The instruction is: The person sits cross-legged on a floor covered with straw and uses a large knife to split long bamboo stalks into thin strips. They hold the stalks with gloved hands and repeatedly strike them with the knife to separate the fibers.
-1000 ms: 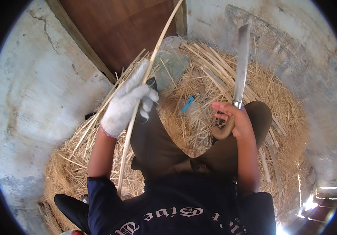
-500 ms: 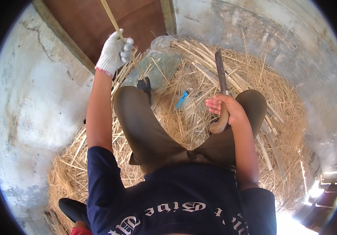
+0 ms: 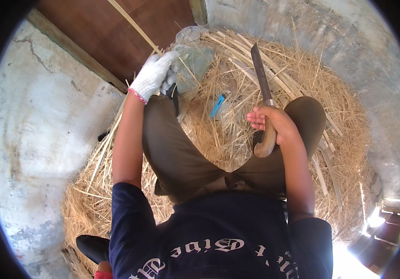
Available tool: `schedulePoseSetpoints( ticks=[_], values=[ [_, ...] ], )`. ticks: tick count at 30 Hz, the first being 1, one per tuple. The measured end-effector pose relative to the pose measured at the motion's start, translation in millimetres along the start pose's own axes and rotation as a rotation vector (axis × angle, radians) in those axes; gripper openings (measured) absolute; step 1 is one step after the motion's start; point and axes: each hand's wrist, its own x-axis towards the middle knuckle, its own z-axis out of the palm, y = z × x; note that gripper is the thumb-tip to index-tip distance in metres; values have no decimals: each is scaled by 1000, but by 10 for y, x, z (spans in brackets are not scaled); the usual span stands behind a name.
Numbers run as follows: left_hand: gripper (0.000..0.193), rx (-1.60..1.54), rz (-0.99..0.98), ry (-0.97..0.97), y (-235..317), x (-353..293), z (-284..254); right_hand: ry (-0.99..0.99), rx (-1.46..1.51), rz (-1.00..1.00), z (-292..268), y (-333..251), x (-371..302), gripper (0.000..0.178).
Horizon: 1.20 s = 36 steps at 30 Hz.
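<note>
My left hand [image 3: 153,74] wears a white knit glove and is closed on a long pale bamboo strip [image 3: 132,25] that runs up and left across the brown wooden door. My right hand [image 3: 274,123] grips the wooden handle of a long knife [image 3: 261,79]; its blade points up and away over the straw. I sit with both knees bent, in olive trousers, and each hand is just above a knee.
A thick pile of dry straw and split bamboo strips [image 3: 302,79] surrounds me on the concrete floor [image 3: 37,130]. A small blue object [image 3: 217,105] lies in the straw between my knees. A grey cloth or sack [image 3: 195,60] sits ahead. A brown door [image 3: 102,32] stands at top left.
My gloved left hand has come back down from the door toward my left knee, still holding the strip. The knife in my right hand has tilted and shifted only slightly.
</note>
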Motion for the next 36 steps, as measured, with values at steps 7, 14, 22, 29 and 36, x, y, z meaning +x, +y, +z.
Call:
schedulePoseSetpoints(
  ticks=[7, 14, 22, 29, 36],
  values=[
    [40, 232, 36, -60, -94, 128, 203, -45, -51, 27, 69, -30, -24, 37],
    [42, 291, -41, -131, 6, 134, 327, -55, -135, 36, 87, -44, -89, 34],
    [41, 23, 29, -135, -119, 205, 258, -33, -145, 20, 86, -40, -126, 37],
    [40, 198, 16, -112, 48, 50, 474, -36, -205, 1, 106, -44, -151, 35],
    [34, 57, 16, -244, 48, 44, 426, -78, -214, -6, 82, -20, -134, 38]
  ],
)
